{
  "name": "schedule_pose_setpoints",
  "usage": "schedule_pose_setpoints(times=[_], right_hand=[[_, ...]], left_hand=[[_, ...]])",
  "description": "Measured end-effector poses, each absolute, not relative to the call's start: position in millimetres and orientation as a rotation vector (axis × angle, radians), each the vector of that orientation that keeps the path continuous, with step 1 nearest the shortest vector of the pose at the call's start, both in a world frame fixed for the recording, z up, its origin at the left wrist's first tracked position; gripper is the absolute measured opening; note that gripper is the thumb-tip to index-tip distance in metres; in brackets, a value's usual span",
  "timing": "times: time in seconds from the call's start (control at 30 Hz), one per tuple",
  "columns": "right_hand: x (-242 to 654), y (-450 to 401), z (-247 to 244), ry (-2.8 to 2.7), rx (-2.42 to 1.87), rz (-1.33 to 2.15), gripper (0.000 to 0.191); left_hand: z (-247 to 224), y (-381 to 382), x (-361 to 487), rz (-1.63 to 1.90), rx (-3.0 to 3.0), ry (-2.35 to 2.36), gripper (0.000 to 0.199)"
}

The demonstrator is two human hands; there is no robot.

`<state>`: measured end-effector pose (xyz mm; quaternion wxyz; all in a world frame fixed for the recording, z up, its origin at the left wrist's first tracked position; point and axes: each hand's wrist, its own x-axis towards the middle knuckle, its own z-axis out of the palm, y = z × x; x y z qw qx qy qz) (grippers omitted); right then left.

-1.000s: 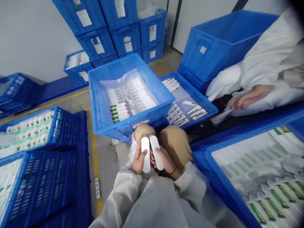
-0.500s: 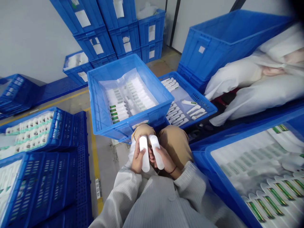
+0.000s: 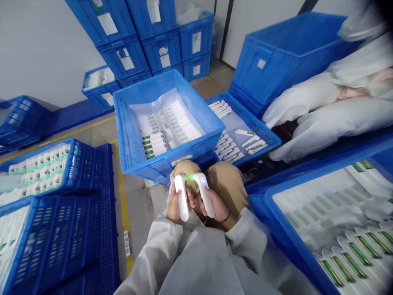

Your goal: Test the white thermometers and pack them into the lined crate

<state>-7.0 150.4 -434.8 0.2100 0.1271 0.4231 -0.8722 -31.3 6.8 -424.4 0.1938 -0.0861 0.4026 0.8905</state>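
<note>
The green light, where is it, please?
In the head view, below centre, the green light glows between the white devices in the left hand and right hand.

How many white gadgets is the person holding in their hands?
2. One white gadget is in the left hand; the other gadget, with a green glow by its top end, is in the right hand. Both show clearly.

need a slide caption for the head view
Left hand grips one white handheld device, right hand another, green light glowing between them, an open blue crate ahead.
</note>
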Motion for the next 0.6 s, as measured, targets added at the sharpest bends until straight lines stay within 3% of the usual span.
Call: schedule_pose_setpoints(times=[0.17,0.4,0.6], right_hand=[[-8,148,-435,1.263,0.368,-2.409,0.046],[-7,141,-422,1.407,0.398,-2.299,0.040],[-6,141,-424,1.383,0.399,-2.319,0.038]], left_hand=[[-423,6,-28,2.398,-0.243,1.186,0.094],[-421,8,-19,2.211,-0.293,1.500,0.081],[-428,9,-19,2.248,-0.277,1.579,0.075]])
